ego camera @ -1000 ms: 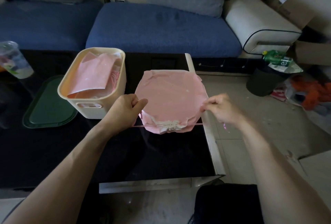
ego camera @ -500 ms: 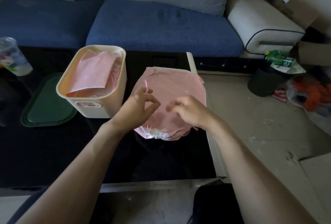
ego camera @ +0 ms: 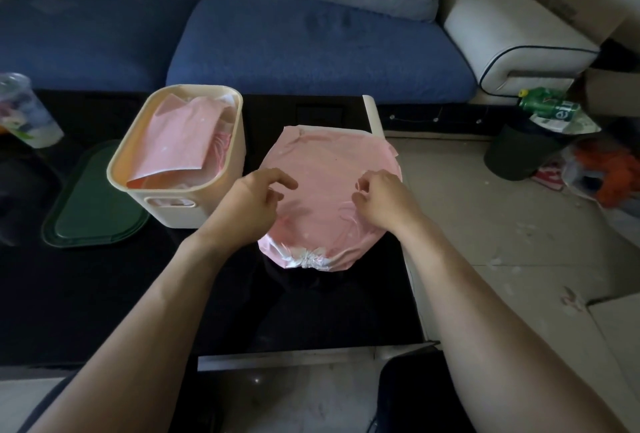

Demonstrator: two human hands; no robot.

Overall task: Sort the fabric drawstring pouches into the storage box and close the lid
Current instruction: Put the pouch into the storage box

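Note:
A round pink drawstring pouch (ego camera: pixel 322 169) lies flat on the black table (ego camera: pixel 104 294), its gathered mouth at the near edge. My left hand (ego camera: pixel 251 205) hovers over the pouch's left side with the index finger stretched out and holds nothing that I can see. My right hand (ego camera: pixel 382 202) rests on the pouch's right side, fingertips curled and pinching thin loops of its pink drawstring (ego camera: pixel 358 190). To the left stands the open cream storage box (ego camera: pixel 180 214), with folded pink pouches (ego camera: pixel 176 138) inside. Its green lid (ego camera: pixel 93 204) lies flat left of the box.
A plastic cup (ego camera: pixel 26 110) stands at the table's far left. A blue sofa (ego camera: pixel 311 44) runs behind the table. On the floor to the right are a dark bin (ego camera: pixel 519 152) with a green bottle (ego camera: pixel 547 106) and orange clutter. The table's right edge passes just under the pouch.
Both hands had pulled the drawstring taut sideways, then came inward over the pouch. The left hand's pinch has loosened; the right hand now gathers cord loops on the pouch.

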